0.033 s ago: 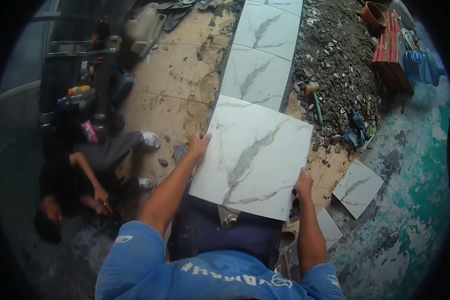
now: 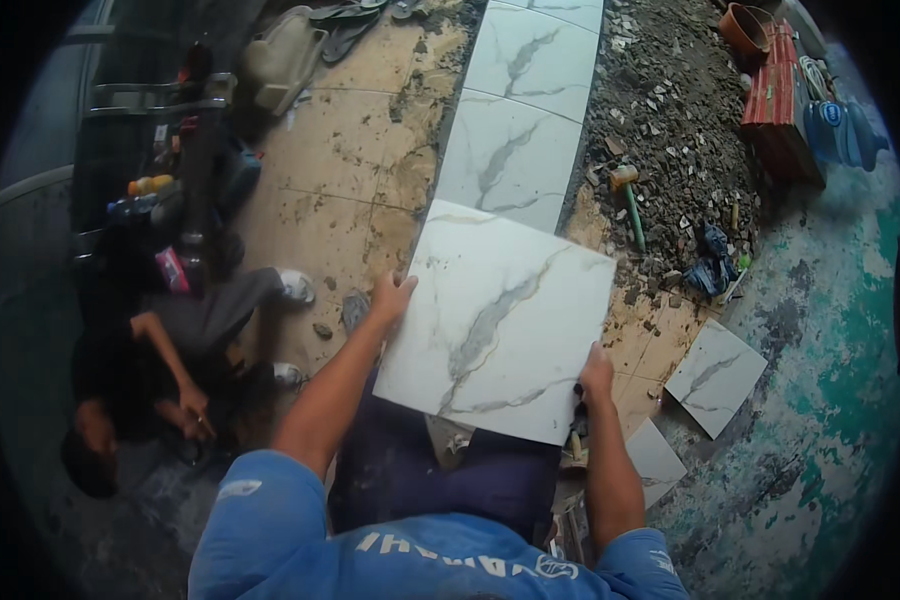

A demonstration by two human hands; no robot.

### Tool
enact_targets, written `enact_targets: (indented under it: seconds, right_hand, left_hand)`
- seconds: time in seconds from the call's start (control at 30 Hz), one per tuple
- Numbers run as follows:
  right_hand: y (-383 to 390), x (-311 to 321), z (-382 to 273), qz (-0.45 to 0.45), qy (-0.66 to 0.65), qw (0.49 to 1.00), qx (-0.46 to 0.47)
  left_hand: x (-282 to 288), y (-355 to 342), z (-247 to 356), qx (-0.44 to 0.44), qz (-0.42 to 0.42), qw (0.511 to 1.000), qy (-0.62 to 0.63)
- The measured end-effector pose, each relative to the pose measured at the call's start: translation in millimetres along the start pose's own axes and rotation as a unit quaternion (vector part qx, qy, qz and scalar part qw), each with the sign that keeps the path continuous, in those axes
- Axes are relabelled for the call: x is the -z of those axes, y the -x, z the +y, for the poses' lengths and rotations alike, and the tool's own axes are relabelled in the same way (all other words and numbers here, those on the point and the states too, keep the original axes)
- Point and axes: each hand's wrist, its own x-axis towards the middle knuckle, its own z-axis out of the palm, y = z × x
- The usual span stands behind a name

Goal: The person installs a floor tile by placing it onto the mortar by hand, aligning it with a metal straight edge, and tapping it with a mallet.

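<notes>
A large square white tile (image 2: pixel 485 315) with grey veining is held by both of my hands over my dark trousers (image 2: pixel 400 480). My left hand (image 2: pixel 392 298) grips its left edge, fingers curled round it. My right hand (image 2: pixel 595 375) grips the lower right edge. Beyond it runs a row of similar laid tiles (image 2: pixel 515 150), partly hidden by the held one. Two loose tiles lie to the right, one whole (image 2: pixel 715 378) and one partly hidden (image 2: pixel 650 460).
A co-worker (image 2: pixel 105 390) sits low at my left among bags (image 2: pixel 280 65) and bottles (image 2: pixel 140 205). Tan old tiles (image 2: pixel 330 150) border the row. Rubble (image 2: pixel 660 120), a mallet (image 2: pixel 633 210), stacked red boxes (image 2: pixel 770 110), a bucket (image 2: pixel 745 30) and water jugs (image 2: pixel 840 135) are at the right.
The held tile and both my hands have shifted slightly left and down in the view. The co-worker's head and arm also sit a little further left.
</notes>
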Motion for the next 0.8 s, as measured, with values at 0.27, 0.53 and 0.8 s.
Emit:
enact_targets:
  seconds: [0.27,0.53,0.8]
  right_hand:
    - [-27,-213,115,-0.008,-0.137,0.967,-0.215]
    - [-131,-288,142,0.053,-0.211,0.962,-0.166]
    - [-194,-323,159,0.043,-0.217,0.97,-0.104]
  left_hand:
    - [-34,-95,-193,0.018,0.008,0.993,-0.118]
    - [-107,-196,-248,0.0,0.006,0.992,-0.123]
    - [-134,-242,-260,-0.004,0.027,0.996,-0.086]
